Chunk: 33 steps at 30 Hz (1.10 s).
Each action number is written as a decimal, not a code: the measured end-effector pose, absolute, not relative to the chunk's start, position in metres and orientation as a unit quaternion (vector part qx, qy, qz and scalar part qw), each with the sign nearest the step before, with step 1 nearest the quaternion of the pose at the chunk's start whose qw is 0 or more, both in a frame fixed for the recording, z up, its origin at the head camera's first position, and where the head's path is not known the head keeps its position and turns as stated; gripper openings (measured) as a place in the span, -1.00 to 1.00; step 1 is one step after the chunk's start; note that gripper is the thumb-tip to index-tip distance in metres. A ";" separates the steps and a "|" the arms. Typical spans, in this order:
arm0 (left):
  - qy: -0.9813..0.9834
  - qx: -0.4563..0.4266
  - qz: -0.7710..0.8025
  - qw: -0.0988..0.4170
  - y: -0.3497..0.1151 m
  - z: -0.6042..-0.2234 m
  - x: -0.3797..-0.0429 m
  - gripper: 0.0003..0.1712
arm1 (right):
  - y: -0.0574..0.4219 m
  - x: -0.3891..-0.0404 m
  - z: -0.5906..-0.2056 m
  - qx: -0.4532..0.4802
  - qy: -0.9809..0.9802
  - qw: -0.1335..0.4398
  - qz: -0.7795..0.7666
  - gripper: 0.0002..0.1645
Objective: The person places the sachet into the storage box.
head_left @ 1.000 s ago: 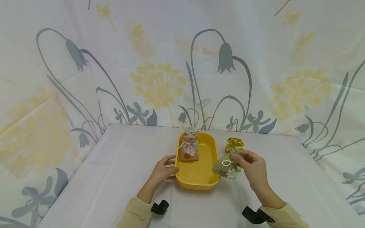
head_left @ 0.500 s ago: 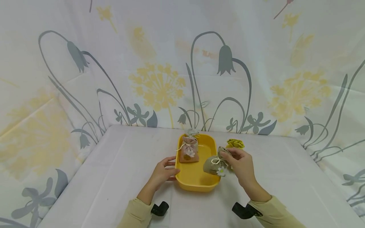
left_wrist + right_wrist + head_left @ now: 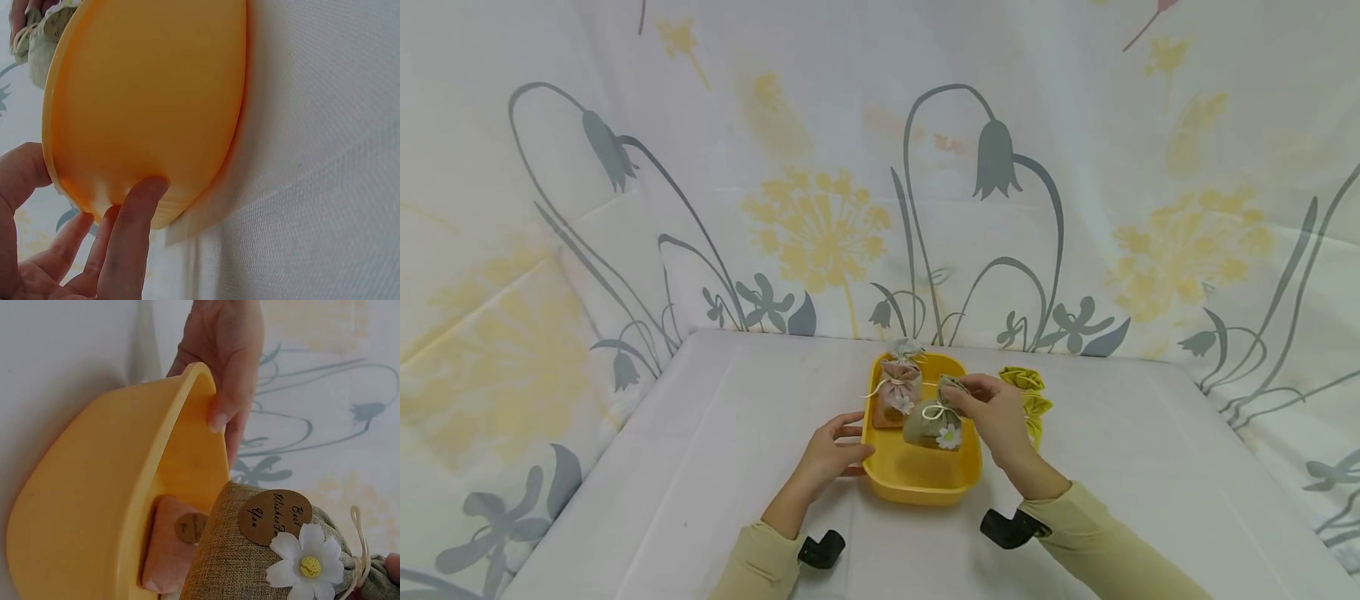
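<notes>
Flowered cloth [image 3: 820, 100] backs a white table [image 3: 1150, 467]; right hand [image 3: 1000, 417] pinches a daisy-trimmed green bag [image 3: 925, 427], left hand [image 3: 826, 454] grips a yellow tray [image 3: 917, 492].

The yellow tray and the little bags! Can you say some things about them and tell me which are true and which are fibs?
1. The right grip holds the greenish bag over the yellow tray. True.
2. That bag has a red flower. False: the flower is white with a yellow middle.
3. The left grip touches the yellow tray. True.
4. The pink bag is outside the tray. False: it's inside.
</notes>
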State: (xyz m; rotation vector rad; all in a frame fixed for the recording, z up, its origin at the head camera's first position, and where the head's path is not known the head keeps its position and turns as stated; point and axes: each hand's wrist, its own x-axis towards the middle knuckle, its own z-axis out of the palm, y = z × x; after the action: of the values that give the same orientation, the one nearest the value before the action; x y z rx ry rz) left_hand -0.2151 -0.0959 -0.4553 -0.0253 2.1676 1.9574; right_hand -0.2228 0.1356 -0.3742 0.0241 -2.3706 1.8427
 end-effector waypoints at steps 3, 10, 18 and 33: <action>0.736 -0.005 0.668 0.110 -0.097 -0.455 -0.214 -0.32 | 0.129 -0.229 -0.377 0.019 -0.783 0.052 0.620 -0.67; 0.733 -0.004 0.670 0.116 -0.097 -0.445 -0.209 -0.31 | 0.117 -0.239 -0.385 0.021 -0.791 0.013 0.611 -0.65; 0.738 -0.004 0.666 0.110 -0.092 -0.415 -0.193 -0.35 | 0.102 -0.245 -0.394 0.026 -0.786 -0.024 0.617 -0.71; 0.735 -0.002 0.669 0.111 -0.093 -0.419 -0.195 -0.35 | 0.086 -0.253 -0.402 0.024 -0.813 -0.037 0.580 -0.74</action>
State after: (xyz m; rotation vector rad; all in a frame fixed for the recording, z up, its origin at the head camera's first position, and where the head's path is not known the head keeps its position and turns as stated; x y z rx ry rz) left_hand -0.1949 -0.0928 -0.4187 -0.0062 2.1590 1.9634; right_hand -0.2533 0.0860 -0.4015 0.0769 -2.6167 1.8667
